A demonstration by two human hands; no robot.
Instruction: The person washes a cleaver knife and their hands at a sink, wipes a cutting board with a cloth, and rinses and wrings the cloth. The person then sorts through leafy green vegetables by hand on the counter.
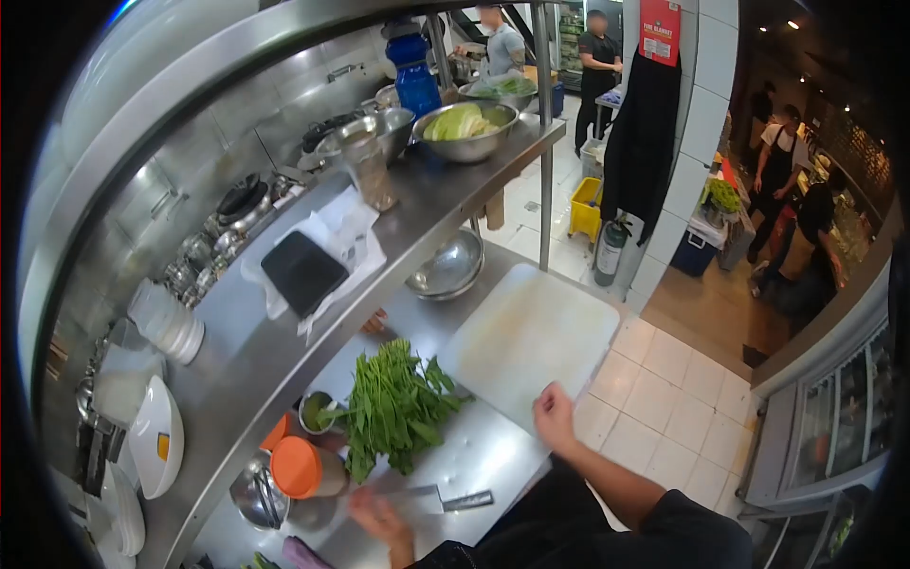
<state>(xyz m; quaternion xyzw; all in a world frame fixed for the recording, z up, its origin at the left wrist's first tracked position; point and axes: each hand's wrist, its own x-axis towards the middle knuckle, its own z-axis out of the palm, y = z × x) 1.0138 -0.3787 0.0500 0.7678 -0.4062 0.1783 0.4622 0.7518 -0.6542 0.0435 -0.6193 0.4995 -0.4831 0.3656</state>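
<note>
Head view: knife [468, 501] near left grip [377, 517].

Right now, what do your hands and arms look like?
The right hand is bare, with no glove, and its forearm is bare up to a short black sleeve. The left hand looks gloveless too, but it is blurred.

Left grip [376, 515] blurred, right grip [554, 415] loosely curled

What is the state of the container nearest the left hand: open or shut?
Shut: the orange lid sits atop the container. How tightly, I cannot tell.
</note>
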